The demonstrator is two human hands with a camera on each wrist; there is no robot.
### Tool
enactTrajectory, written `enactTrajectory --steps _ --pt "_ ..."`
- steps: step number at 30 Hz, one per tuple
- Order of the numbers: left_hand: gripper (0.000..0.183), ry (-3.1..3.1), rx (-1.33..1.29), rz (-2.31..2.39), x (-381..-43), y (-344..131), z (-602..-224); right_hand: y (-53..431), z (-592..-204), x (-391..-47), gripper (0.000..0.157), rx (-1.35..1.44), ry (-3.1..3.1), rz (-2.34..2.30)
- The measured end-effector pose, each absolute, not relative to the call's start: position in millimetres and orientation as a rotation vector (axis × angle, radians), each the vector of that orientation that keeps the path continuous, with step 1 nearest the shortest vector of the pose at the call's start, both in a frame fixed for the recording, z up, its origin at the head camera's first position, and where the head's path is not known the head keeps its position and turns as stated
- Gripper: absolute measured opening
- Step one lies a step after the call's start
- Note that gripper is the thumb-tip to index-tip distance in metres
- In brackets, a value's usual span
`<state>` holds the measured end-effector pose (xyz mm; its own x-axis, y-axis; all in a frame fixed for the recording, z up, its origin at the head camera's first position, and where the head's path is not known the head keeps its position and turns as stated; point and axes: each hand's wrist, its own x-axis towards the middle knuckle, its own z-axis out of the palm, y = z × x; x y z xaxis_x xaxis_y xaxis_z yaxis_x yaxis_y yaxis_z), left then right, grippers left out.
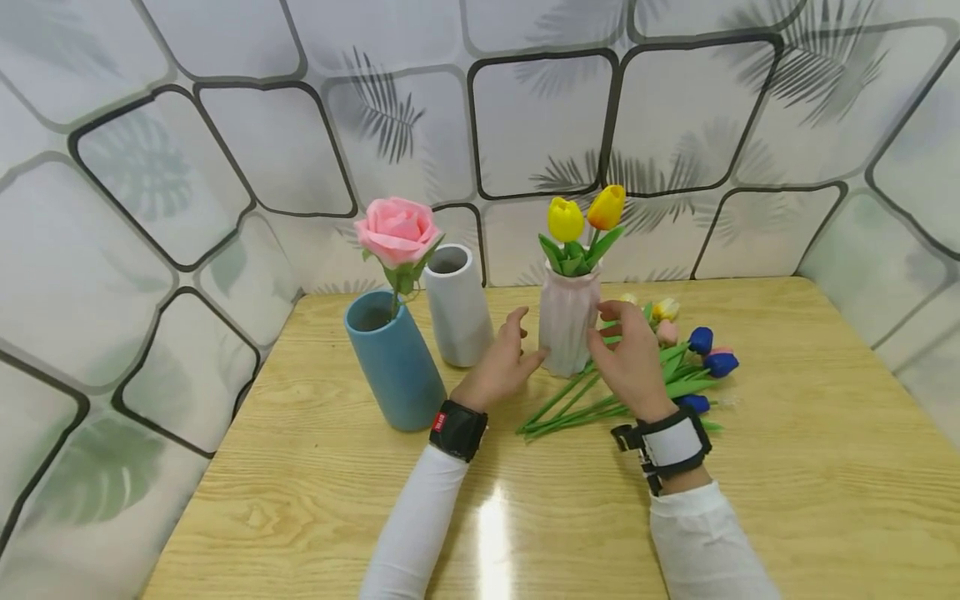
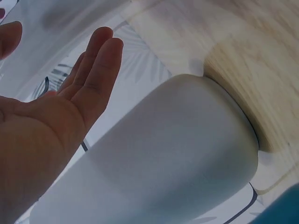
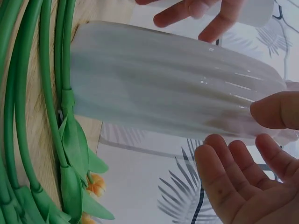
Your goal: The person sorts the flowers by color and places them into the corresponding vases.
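Observation:
A ribbed pale pink vase (image 1: 567, 325) stands upright, with a yellow tulip (image 1: 565, 220) and an orange-yellow tulip (image 1: 606, 207) in it. To its left is my left hand (image 1: 498, 367), its fingers loosely extended and holding nothing. My right hand (image 1: 632, 358) is at the vase's right side, fingers relaxed and slightly bent. In the right wrist view its thumb (image 3: 275, 111) overlaps the vase near the upper part; whether it touches I cannot tell. Behind and under the right hand lie several artificial tulips (image 1: 682, 375), their green stems (image 1: 570, 412) pointing left.
Left of the hands a blue vase (image 1: 397, 367) holds a pink rose (image 1: 397, 231). A white vase (image 1: 459, 312) stands between it and the pink vase, close to my left hand. The wooden table (image 1: 300, 492) meets a patterned cloth backdrop (image 1: 540, 125) behind.

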<state>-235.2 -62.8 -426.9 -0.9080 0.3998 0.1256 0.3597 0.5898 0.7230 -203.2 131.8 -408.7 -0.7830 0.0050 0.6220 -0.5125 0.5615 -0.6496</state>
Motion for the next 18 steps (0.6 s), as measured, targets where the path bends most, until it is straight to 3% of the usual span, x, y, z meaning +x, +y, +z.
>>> enactTrajectory --steps 5,18 --pt "0.072 2.752 0.672 1.284 -237.2 -65.0 -425.0 137.6 -404.9 -202.0 0.033 0.394 -2.292 1.192" --pt "0.071 2.765 0.706 1.258 -238.3 -65.8 -424.9 149.6 -413.8 -196.5 0.016 0.243 -2.937 0.754"
